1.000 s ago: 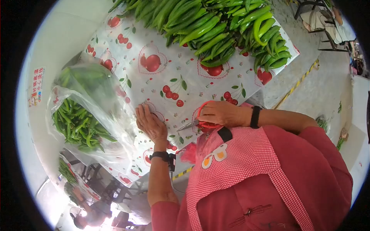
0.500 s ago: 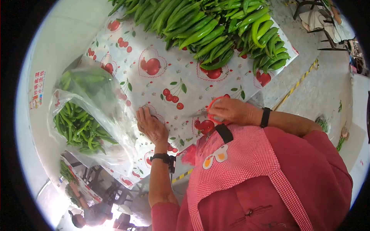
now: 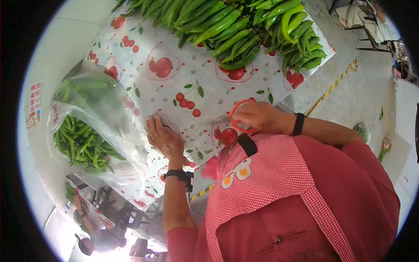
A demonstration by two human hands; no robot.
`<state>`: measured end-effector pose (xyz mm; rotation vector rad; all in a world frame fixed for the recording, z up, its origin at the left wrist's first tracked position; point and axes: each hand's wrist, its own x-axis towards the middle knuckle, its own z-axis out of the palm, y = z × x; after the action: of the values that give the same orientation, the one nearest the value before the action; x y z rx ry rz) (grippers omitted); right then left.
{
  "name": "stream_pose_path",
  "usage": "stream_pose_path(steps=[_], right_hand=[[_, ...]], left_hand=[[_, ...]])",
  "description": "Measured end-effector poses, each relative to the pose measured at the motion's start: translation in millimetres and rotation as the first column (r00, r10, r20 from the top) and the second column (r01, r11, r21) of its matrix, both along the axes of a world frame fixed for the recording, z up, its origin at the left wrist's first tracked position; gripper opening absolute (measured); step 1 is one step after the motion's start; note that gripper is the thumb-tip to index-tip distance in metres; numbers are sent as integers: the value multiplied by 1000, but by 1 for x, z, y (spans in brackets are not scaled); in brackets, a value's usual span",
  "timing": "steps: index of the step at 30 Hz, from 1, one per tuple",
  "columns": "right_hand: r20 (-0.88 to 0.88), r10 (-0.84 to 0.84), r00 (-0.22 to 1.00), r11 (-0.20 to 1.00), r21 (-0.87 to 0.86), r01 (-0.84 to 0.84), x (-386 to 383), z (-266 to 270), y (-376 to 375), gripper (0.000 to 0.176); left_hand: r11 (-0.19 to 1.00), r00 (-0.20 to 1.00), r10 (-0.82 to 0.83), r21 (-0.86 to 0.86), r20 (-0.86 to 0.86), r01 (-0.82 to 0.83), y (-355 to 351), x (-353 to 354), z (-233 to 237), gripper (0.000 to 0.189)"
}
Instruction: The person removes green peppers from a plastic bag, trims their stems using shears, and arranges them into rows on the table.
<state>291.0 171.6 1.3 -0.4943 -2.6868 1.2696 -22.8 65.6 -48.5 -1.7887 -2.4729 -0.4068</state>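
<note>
My left hand (image 3: pixel 165 139) lies on the cherry-print tablecloth (image 3: pixel 161 94), fingers stretched out and nothing held. Beside it on the left is a clear plastic bag (image 3: pixel 126 150) with small green chili peppers (image 3: pixel 83 144) in it. Close to the apron, my right hand (image 3: pixel 259 117) is closed around a pair of scissors with red handles (image 3: pixel 233 110); the handle loops show at the fingers, and the blades are hard to make out against the cloth. Large long green peppers (image 3: pixel 218 28) lie in rows along the far side of the table.
A red checked apron (image 3: pixel 262 170) fills the near side. At the lower left, another person (image 3: pixel 102 238) works at a separate table. Black-and-yellow tape (image 3: pixel 334 87) runs along the floor at right, and a chair (image 3: pixel 371 30) stands at the upper right.
The view has shifted slightly, so the table, peppers and bag sit a little further left and up. Both hands keep nearly the same pose, with more of the red handles showing.
</note>
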Motion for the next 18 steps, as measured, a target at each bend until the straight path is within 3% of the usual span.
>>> stream_pose_path(steps=[2, 3, 5, 9, 11, 12, 13, 15, 16, 18], right_hand=[[-53, -236, 970, 957, 164, 241, 15, 0, 8, 36], [-52, -235, 971, 957, 164, 240, 22, -1, 9, 36], [-2, -425, 905, 862, 306, 405, 34, -4, 8, 34], [38, -237, 971, 946, 237, 222, 41, -5, -7, 35], [-102, -27, 994, 978, 203, 48, 45, -22, -23, 37], [-65, 65, 996, 941, 336, -40, 47, -20, -22, 39], [-62, 63, 996, 940, 338, -38, 48, -19, -20, 39], [-156, -87, 984, 973, 199, 118, 52, -13, -14, 39], [-151, -92, 984, 972, 200, 122, 55, -7, -10, 39], [-63, -290, 955, 915, 274, 296, 59, 1, 1, 42]], left_hand=[[1000, 1000, 7, 2, -7, -7, 2, 0, -1, 44], [1000, 1000, -2, 9, 2, 2, 2, -1, 0, 44], [1000, 1000, -19, 19, 16, 18, 0, -1, 1, 45], [1000, 1000, 7, -7, 5, -7, 3, -1, 1, 45], [999, 1000, 18, -27, -2, -18, 1, 0, 1, 45], [1000, 1000, 17, -26, -1, -17, 0, 0, 2, 45], [1000, 1000, 18, -24, -2, -18, 1, 0, 2, 45], [1000, 1000, 10, -24, 6, -10, 2, 1, 2, 46], [999, 1000, 16, -33, -2, -16, 1, 1, 2, 46], [999, 1000, 25, -34, -10, -25, 2, 2, 1, 47]])
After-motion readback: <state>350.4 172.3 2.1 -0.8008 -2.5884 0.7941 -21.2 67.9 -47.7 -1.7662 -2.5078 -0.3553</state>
